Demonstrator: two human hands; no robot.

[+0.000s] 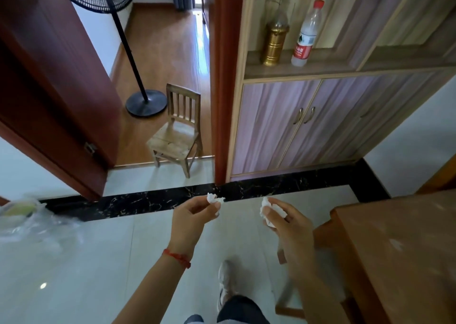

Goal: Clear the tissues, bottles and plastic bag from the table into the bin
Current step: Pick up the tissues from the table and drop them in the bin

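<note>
Cabinet [308, 123] fills upper right: two closed doors below, open shelf above. On the shelf, a gold container [274, 43] and a red-capped bottle [306, 34] stand side by side, not touching. Red-brown door [56, 81] stands open at left; through the doorway, a fan [116, 27] on a black pole and round base. Small wooden chair [179, 131] sits at the doorway threshold, just right of the fan base. Table [399, 254] at lower right, bare wood surface in view. Plastic bag [32, 222], blurred, at left edge over the tiled floor; whether it lines a bin, cannot tell. Left hand [191, 221] pinches a crumpled tissue [214, 198] at thumb and fingertips. Right hand [290, 227] grips a second tissue [270, 211], fingers curled round it. Both hands held over the floor, left of the table, near each other but apart. One shoe [225, 281] below them.
</note>
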